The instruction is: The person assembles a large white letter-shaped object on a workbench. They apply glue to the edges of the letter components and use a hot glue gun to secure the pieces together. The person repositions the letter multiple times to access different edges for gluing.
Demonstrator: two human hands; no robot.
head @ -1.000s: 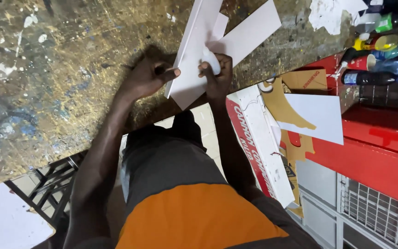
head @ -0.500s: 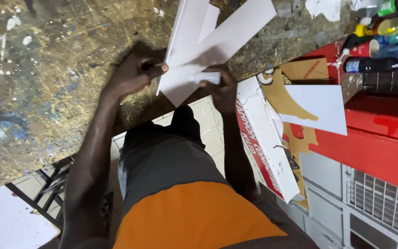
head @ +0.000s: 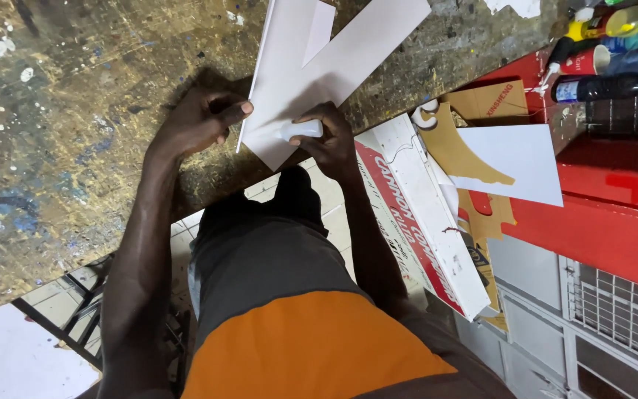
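While left hand (head: 197,122) steadies white sheets (head: 311,70) — right hand (head: 330,137) presses, seemingly, glue stick (head: 300,131).

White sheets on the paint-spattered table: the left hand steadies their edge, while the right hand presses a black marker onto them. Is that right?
Not quite. In the head view, the right hand holds a small white tube-like object, not a black marker. The left hand does steady the edge of the white sheets on the paint-spattered table.

Dim warm light, prob. from overhead; soft shadow beside left hand (head: 199,122), edges slightly stretched, focus fair.
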